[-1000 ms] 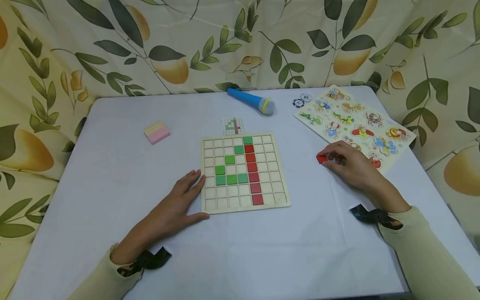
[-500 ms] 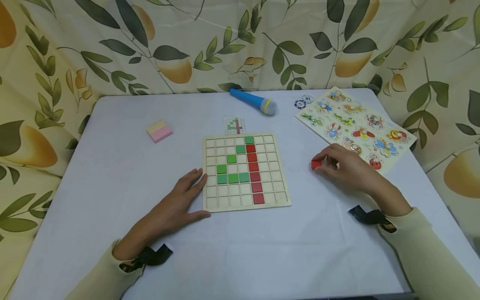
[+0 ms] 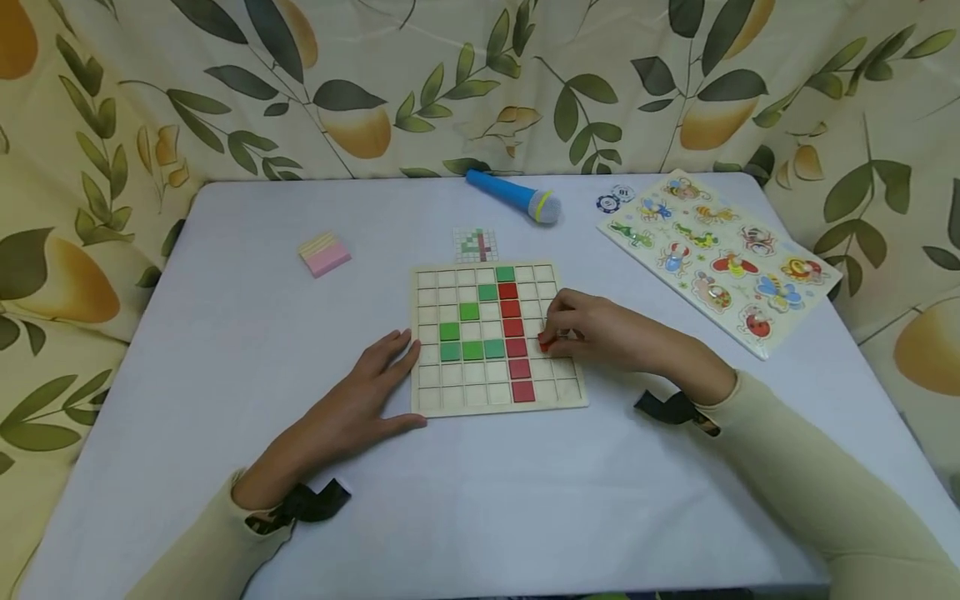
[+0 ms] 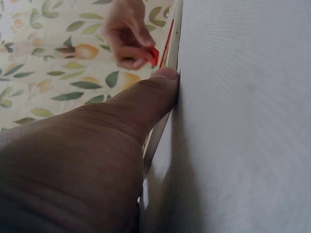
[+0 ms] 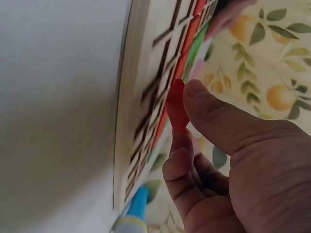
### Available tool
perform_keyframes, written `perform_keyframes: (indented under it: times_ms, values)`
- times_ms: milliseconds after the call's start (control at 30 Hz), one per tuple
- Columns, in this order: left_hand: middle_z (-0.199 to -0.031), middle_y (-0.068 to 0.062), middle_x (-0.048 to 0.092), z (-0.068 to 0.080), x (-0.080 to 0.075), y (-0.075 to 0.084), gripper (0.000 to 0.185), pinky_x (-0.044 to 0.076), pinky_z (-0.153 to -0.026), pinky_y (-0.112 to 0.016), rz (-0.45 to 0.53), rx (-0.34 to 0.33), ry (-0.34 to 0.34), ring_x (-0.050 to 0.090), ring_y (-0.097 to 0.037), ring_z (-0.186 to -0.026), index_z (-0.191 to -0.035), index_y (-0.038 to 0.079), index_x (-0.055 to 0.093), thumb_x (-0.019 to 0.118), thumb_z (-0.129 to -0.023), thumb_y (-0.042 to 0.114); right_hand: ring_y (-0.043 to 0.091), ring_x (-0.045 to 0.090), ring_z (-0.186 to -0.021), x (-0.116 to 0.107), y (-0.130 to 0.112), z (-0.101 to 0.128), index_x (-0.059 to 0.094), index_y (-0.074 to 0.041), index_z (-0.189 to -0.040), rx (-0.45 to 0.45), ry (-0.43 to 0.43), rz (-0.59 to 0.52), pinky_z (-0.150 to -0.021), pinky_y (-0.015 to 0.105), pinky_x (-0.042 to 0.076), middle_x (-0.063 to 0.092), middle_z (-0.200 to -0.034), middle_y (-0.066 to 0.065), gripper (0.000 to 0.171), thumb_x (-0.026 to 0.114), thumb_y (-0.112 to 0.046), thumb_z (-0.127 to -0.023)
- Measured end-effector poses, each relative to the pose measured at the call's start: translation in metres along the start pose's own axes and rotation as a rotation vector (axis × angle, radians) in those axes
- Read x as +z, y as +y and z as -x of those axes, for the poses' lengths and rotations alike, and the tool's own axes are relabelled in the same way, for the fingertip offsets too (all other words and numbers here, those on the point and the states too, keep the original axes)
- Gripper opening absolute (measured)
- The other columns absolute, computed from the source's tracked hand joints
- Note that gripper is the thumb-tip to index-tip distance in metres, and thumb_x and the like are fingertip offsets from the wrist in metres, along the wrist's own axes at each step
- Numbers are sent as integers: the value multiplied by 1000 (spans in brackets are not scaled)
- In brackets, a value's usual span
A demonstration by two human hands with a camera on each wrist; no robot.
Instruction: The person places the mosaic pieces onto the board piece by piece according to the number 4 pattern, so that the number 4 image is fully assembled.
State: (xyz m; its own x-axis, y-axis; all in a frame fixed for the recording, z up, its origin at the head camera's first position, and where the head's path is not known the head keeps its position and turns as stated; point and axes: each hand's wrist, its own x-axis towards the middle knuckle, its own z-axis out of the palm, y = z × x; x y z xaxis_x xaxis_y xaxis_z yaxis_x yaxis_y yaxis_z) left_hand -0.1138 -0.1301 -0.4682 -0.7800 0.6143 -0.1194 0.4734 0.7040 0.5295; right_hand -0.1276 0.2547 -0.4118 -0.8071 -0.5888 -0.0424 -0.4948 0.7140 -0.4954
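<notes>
A square wooden grid board [image 3: 459,401] lies mid-table, with a column of red tiles [image 3: 512,328] and several green tiles [image 3: 472,351] set in its cells. My left hand [image 3: 358,385] rests at the board's left side, fingers extended along the edge and thumb at the near corner. In the left wrist view that thumb [image 4: 146,102] touches the board's side. Over the board's right part, my right hand [image 3: 592,329] pinches a small red tile [image 5: 178,107] between thumb and fingers, close above the cells.
Behind the board lies a small pattern card [image 3: 476,246], then a blue toy microphone [image 3: 510,195]. A pink-and-yellow block [image 3: 325,255] sits at left. Poker chips [image 3: 609,202] and an insect puzzle board [image 3: 720,258] occupy the back right.
My right hand has carried the red tile leftward from beside the insect puzzle to above the grid board. The left hand has kept its place at the board's edge.
</notes>
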Motion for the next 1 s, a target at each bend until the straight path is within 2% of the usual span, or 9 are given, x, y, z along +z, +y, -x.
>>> perform_keyframes:
  times_ms: [100, 200, 333, 567, 767, 1000]
  values:
    - [-181, -7, 14, -3, 1, 5, 107, 42, -126, -53, -3, 10, -11, 13, -32, -169, -170, 15, 24, 87, -89, 45, 14, 64, -99, 7, 0, -2, 76, -17, -96, 0, -3, -16, -81, 29, 60, 64, -113, 3, 10, 83, -10, -93]
    - [-182, -6, 13, -5, 2, 9, 107, 41, -126, -52, -15, 9, -27, 12, -31, -169, -171, 16, 22, 85, -90, 47, 15, 64, -99, 13, 0, 0, 70, -17, -89, 9, 3, -5, -82, 30, 60, 64, -111, 4, 15, 82, -8, -93]
    - [-182, -6, 13, -5, 1, 11, 107, 41, -126, -51, -23, 9, -37, 12, -31, -169, -171, 15, 23, 85, -90, 47, 15, 65, -98, 15, -3, 2, 68, -15, -86, 6, 16, 3, -82, 32, 60, 65, -110, 5, 17, 81, -6, -93]
    - [-181, -8, 14, -1, 1, 11, 107, 42, -126, -52, -25, 7, -33, 13, -32, -169, -170, 13, 24, 86, -89, 47, 14, 65, -96, 14, -9, 3, 73, -13, -90, -37, 3, 22, -81, 30, 61, 66, -111, 5, 14, 81, -2, -92]
    - [-181, -9, 14, 2, 2, 9, 107, 41, -126, -53, -4, 2, -14, 12, -33, -169, -170, 12, 24, 87, -89, 45, 16, 62, -100, 11, -16, 1, 75, -10, -95, -87, -29, 95, -82, 30, 61, 64, -112, 5, 10, 79, 0, -94]
    - [-182, -3, 14, 4, 6, 7, 103, 37, -129, -54, 100, -41, -49, 11, -29, -170, -171, 18, 23, 84, -92, 44, 16, 66, -109, 14, -11, 9, 77, -11, -108, -48, -24, 51, -93, 34, 62, 68, -119, 3, 13, 76, -4, -97]
